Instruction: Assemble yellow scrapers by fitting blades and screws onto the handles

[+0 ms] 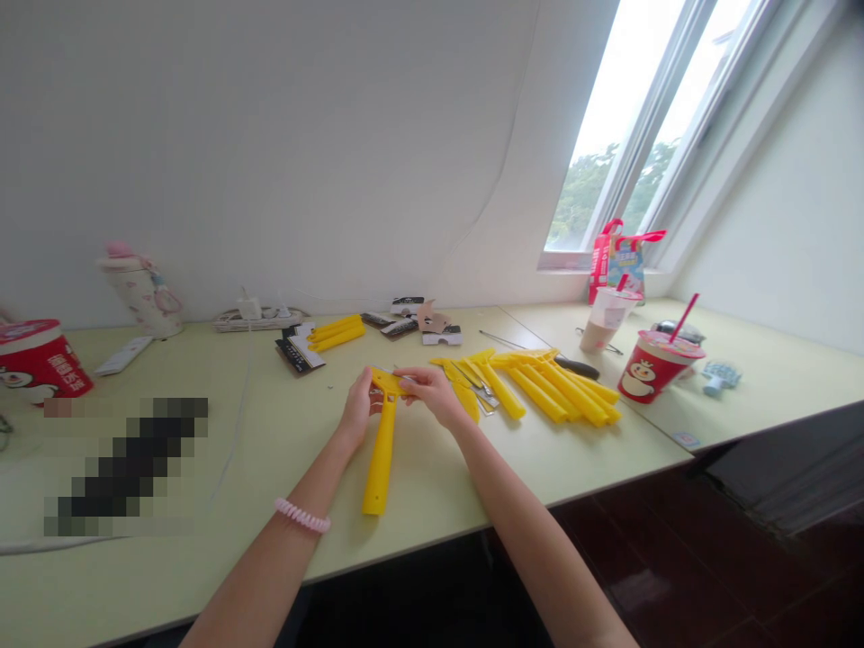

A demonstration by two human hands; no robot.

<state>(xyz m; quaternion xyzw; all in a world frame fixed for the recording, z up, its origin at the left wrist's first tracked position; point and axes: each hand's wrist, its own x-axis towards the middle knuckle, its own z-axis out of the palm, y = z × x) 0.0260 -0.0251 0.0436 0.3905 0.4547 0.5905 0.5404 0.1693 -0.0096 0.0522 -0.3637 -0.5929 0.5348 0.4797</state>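
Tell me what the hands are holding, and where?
Both the left hand and right hand hold a yellow tool by its wide head, not its handle.

Work rm – yellow handles [544, 398] on tbl [573, 454]

Plain pale wall [270, 162] behind, a thin cable [506, 148] running down it. Daylight through a framed window [607, 135] at upper right, trees [587, 198] outside. Light yellow-green worktop [270, 558] along the wall; dark reddish tiled floor [648, 558] at lower right.
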